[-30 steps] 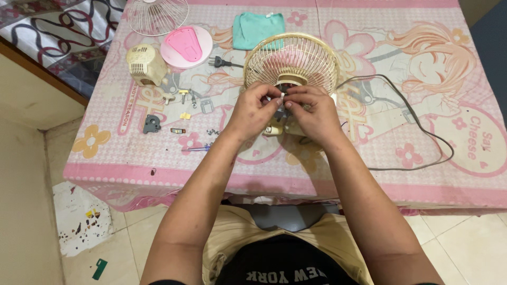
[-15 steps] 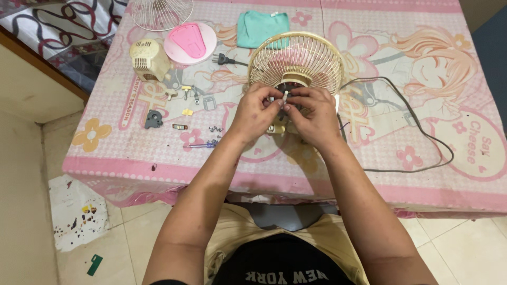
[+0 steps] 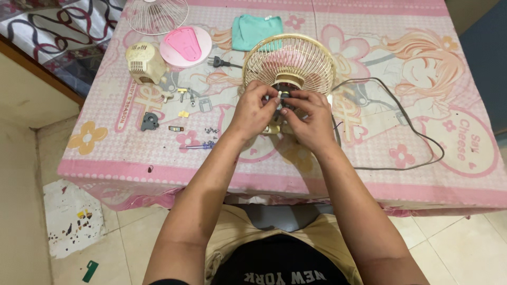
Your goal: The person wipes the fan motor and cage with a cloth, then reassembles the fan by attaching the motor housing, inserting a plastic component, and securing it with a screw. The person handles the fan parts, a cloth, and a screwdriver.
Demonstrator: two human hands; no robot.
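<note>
Pinching at the centre of a partly stripped table fan, both hands meet over the small dark motor hub (image 3: 283, 95) that sits just near of the cream rear guard (image 3: 289, 62). The guard stands tilted on the pink printed tablecloth (image 3: 369, 153), its open face toward the person, which seems to keep the hub within easy reach of both sets of fingers. The left hand (image 3: 255, 108) curls in from the left, thumb and forefinger drawn together on a small pale part at the hub; the right hand (image 3: 309, 119) comes in from the right, its fingertips likewise closed tight on the same spot. Neither hand is spread; exactly what tiny piece sits between the fingers is too small to tell.

Loose parts lie apart on the left, apparently set out of the way but kept in order: a cream motor housing (image 3: 143, 62), a round pink base (image 3: 185, 46), a dark small part (image 3: 149, 122), bits of hardware and a screwdriver (image 3: 199, 145) near the left forearm. The front guard (image 3: 157, 15) rests at the far left edge, a teal cloth (image 3: 256, 30) beyond the fan. The black power cord (image 3: 401, 124) loops to the right, its plug (image 3: 217, 63) lying unconnected on the cloth.
</note>
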